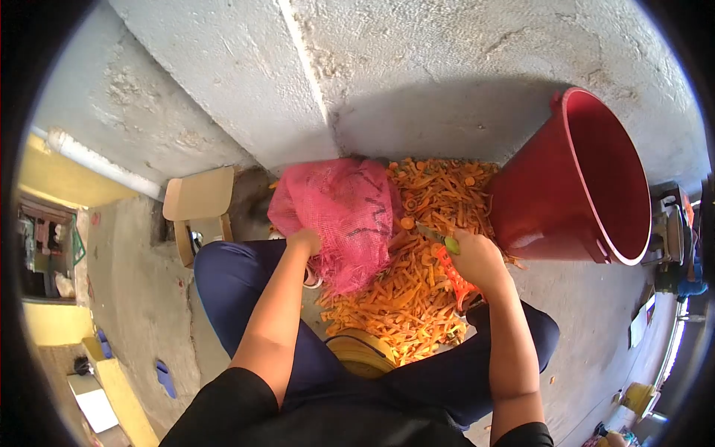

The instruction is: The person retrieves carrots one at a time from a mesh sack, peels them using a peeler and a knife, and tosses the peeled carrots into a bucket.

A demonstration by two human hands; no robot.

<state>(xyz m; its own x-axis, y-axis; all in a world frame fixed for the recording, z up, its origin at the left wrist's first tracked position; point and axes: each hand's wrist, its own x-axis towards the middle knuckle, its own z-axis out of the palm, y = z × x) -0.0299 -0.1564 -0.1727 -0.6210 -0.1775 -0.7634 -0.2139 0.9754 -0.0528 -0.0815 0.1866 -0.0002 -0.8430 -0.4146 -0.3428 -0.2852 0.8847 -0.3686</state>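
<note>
A pink mesh sack with dark marks lies against the wall, its loose edge near my legs. My left hand is closed on the sack's left side. In my right hand is a knife with a green handle, its blade pointing left over the carrot pieces. Orange carrot pieces are heaped on the floor around the sack and between my legs. A round carrot end shows beside the blade's tip. Orange netting hangs or lies just under my right hand.
A large red bucket leans at the right of the heap, its mouth facing right. Between my legs is a yellow round object. An open cardboard box stands at the left by the wall. A blue slipper lies on the left floor.
</note>
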